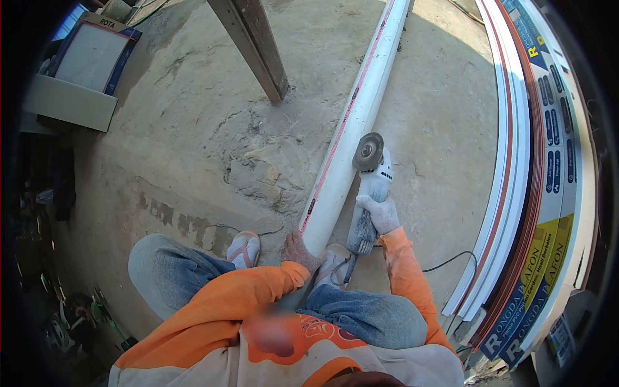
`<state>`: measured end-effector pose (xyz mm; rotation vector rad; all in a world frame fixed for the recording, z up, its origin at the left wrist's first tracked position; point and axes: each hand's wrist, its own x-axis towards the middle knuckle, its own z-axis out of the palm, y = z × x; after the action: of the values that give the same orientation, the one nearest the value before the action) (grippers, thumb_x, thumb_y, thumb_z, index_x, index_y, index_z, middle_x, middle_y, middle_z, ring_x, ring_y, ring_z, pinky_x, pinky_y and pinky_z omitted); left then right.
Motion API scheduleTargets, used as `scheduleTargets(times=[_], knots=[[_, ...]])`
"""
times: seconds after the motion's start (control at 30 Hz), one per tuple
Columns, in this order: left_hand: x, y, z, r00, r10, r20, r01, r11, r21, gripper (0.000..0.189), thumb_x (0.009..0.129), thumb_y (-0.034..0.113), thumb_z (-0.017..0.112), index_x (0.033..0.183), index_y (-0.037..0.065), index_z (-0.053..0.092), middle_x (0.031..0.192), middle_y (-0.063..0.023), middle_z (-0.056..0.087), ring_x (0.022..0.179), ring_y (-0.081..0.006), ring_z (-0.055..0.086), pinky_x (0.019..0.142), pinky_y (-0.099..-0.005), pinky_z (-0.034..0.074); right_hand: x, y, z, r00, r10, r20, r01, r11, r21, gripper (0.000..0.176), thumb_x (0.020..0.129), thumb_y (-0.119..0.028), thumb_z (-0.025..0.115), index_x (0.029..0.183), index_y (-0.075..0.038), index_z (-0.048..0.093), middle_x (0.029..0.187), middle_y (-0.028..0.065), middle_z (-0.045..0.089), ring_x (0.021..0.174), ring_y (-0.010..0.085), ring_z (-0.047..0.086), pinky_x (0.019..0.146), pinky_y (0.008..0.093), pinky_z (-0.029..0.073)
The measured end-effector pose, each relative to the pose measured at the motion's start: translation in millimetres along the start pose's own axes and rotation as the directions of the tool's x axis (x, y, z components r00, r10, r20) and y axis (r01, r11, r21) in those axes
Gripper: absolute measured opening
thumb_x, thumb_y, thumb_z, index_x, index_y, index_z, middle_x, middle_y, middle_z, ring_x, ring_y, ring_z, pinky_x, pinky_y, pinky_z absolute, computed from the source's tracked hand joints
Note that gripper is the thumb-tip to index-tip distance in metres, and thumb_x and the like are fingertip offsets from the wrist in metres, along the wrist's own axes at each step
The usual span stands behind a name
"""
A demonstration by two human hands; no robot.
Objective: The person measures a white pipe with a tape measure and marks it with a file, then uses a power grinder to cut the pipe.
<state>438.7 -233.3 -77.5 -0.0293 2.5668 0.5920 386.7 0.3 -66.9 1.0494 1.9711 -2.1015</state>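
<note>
A long white plastic pipe (358, 116) with a red printed line runs from between my knees toward the far side. My left hand (296, 250) rests over its near end, fingers wrapped against the side. In my right hand (382, 214), white with dust or a thin glove, is an angle grinder (374, 186), gripped around its body. The grinder's disc (368, 152) faces up and overlaps the pipe's right edge in this view. A dark power cord (451, 259) trails from the tool to the right. Sandalled feet flank the pipe's near end.
A wooden post (251, 48) stands on the rough concrete floor (180, 129) beyond the pipe. Long white and brown strips (506, 161) and printed panel boxes (548, 258) lie along the right. At the upper left are open cartons (71, 100); dark clutter fills the lower left.
</note>
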Motion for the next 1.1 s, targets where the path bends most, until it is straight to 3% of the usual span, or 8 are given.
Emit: scheduleTargets(times=[0.27,0.53,0.7,0.77,0.83,0.9,1.03,1.1], knots=[[10.7,-7.3,1.7,0.998,0.042,0.039,-0.039,0.996,-0.081,0.109,0.057,0.040,0.078,0.138,0.001,0.018,0.123,-0.0284,0.041,0.112,-0.0448,0.044,0.097,-0.0496,0.038,9.9,-32.4,-42.4,0.999,-0.015,-0.034,0.021,0.980,0.195,0.047,0.073,-0.022,0.074,0.106,0.007,0.056,0.091,0.0091,0.063,0.080,0.0154,0.061,0.071,0.0293,0.050],[88.7,42.3,-13.0,0.947,0.316,-0.054,-0.316,0.891,-0.327,0.098,0.058,0.032,0.080,0.134,0.000,0.029,0.123,-0.0233,0.046,0.117,-0.0352,0.045,0.100,-0.0414,0.037,13.1,-42.5,-83.0,0.971,-0.010,-0.238,0.081,0.953,0.292,0.044,0.072,-0.019,0.074,0.104,0.007,0.058,0.092,0.0091,0.064,0.079,0.0159,0.061,0.071,0.0288,0.050],[140.6,90.3,-23.9,0.960,0.275,0.049,-0.233,0.883,-0.407,0.094,0.063,0.030,0.078,0.136,0.000,0.026,0.124,-0.0223,0.045,0.115,-0.0353,0.047,0.099,-0.0418,0.038,26.9,-32.7,-82.9,0.973,-0.034,-0.228,0.085,0.972,0.219,0.046,0.071,-0.020,0.074,0.104,0.007,0.058,0.092,0.0095,0.064,0.081,0.0157,0.061,0.071,0.0291,0.050],[93.8,96.9,-40.6,0.874,0.451,-0.179,-0.389,0.872,0.298,0.089,0.065,0.031,0.077,0.134,0.001,0.029,0.124,-0.0232,0.046,0.112,-0.0379,0.048,0.095,-0.0443,0.040,35.9,-42.6,-82.0,0.969,-0.077,-0.234,0.125,0.973,0.195,0.045,0.071,-0.020,0.075,0.103,0.007,0.059,0.091,0.0094,0.064,0.080,0.0155,0.061,0.072,0.0291,0.050],[52.7,54.2,-23.7,0.954,0.273,-0.126,-0.243,0.946,0.214,0.090,0.062,0.035,0.079,0.130,0.001,0.031,0.122,-0.0239,0.047,0.110,-0.0400,0.049,0.092,-0.0462,0.041,41.5,-53.4,-76.2,0.974,-0.108,-0.197,0.141,0.977,0.162,0.044,0.070,-0.021,0.075,0.100,0.007,0.058,0.088,0.0094,0.064,0.077,0.0160,0.062,0.069,0.0298,0.050],[13.3,1.6,-14.2,0.993,0.068,0.095,-0.061,0.996,-0.072,0.099,0.058,0.041,0.079,0.134,0.004,0.027,0.126,-0.0224,0.041,0.118,-0.0409,0.040,0.096,-0.0513,0.036,53.6,-67.0,-68.0,0.977,-0.100,-0.187,0.129,0.981,0.146,0.044,0.070,-0.021,0.075,0.099,0.008,0.058,0.087,0.0095,0.064,0.074,0.0165,0.062,0.068,0.0304,0.051],[-15.2,-30.7,9.6,0.995,-0.043,0.085,0.052,0.993,-0.103,0.096,0.055,0.042,0.080,0.129,0.004,0.032,0.123,-0.0232,0.042,0.115,-0.0409,0.044,0.094,-0.0503,0.038,90.3,-75.8,-54.5,0.980,-0.138,-0.146,0.149,0.987,0.067,0.047,0.069,-0.024,0.076,0.097,0.009,0.058,0.082,0.0104,0.065,0.068,0.0180,0.062,0.063,0.0319,0.051],[-21.2,-19.9,9.7,0.998,-0.052,-0.038,0.049,0.995,-0.092,0.092,0.053,0.039,0.082,0.123,-0.001,0.036,0.112,-0.0239,0.048,0.105,-0.0399,0.050,0.090,-0.0469,0.042,103.8,-86.1,-46.9,0.986,-0.116,-0.121,0.119,0.993,0.016,0.047,0.068,-0.025,0.076,0.096,0.009,0.059,0.081,0.0109,0.065,0.068,0.0181,0.063,0.063,0.0318,0.051]])
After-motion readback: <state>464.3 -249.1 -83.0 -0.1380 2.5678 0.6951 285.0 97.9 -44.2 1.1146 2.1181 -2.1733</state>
